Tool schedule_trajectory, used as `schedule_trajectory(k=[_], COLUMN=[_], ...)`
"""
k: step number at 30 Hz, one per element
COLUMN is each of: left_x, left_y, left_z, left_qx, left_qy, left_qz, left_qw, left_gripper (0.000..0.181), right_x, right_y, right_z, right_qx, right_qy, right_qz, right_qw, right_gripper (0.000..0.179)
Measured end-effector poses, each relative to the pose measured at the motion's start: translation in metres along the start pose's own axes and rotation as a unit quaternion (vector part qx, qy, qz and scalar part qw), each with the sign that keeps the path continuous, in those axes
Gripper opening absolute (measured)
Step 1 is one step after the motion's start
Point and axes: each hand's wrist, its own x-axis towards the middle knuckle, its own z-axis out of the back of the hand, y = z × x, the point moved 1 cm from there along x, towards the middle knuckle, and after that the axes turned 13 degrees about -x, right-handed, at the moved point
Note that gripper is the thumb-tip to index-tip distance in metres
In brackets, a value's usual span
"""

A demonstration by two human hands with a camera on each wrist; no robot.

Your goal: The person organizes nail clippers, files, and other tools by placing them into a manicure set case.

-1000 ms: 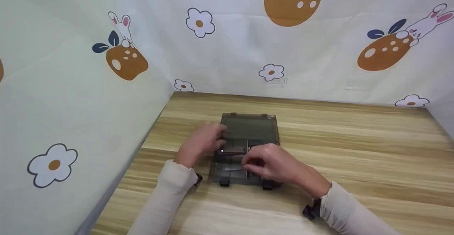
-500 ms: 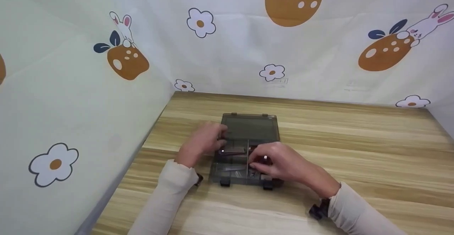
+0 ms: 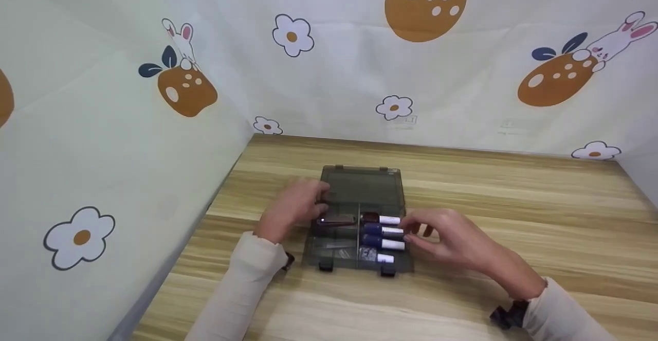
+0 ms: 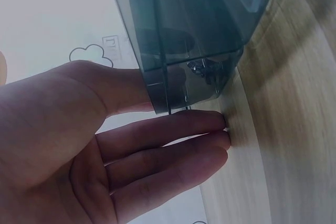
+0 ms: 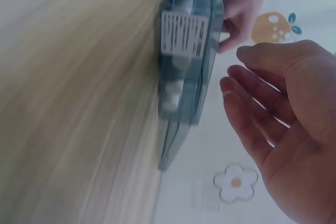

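Observation:
A grey see-through storage box [image 3: 309,256] lies with its lid folded back. My left hand [image 3: 294,203] holds its left side near the hinge; in the left wrist view the thumb shows through the plastic and the other fingers lie fairly straight. My right hand [image 3: 452,238] is at the right wall with loosely bent fingers and nothing in them. Several nail polish bottles with white caps lie in the right compartment: a dark red bottle [image 3: 369,218], two blue bottles [image 3: 372,240] and a clear speckled one [image 3: 368,254]. A slim shiny dark item [image 3: 336,221] lies left of the divider.
The lid [image 3: 362,182] lies flat behind the box. Two latches, one a black latch [image 3: 387,270], stick out at the front. The wooden table [image 3: 504,202] meets printed cloth [image 3: 329,84] at the back and left. A barcode label [image 5: 184,33] is on the box's side.
My right hand has pulled back to the right from over the right compartment, so the nail polish bottles show. My left hand has stayed in place at the box.

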Motion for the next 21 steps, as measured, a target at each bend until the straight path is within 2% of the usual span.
schedule_trajectory(k=[5, 11, 21], left_x=[0.000, 0.002, 0.001], left_y=[-0.001, -0.001, 0.000], left_z=[0.000, -0.001, -0.001], left_qx=[0.008, 0.001, 0.003], left_qy=[0.003, 0.008, 0.005], left_qz=[0.004, 0.005, 0.008], left_qw=[1.0000, 1.0000, 0.9999], left_gripper=[0.013, 0.012, 0.012], right_x=[-0.019, -0.043, -0.076], right_y=[-0.011, -0.020, -0.032], right_z=[0.010, 0.023, 0.036], right_qx=[-0.014, -0.035, -0.031], right_qy=[-0.015, -0.025, 0.018], right_qz=[-0.014, -0.037, -0.091], right_qw=[0.9997, 0.9984, 0.9952], right_gripper=[0.023, 0.020, 0.017])
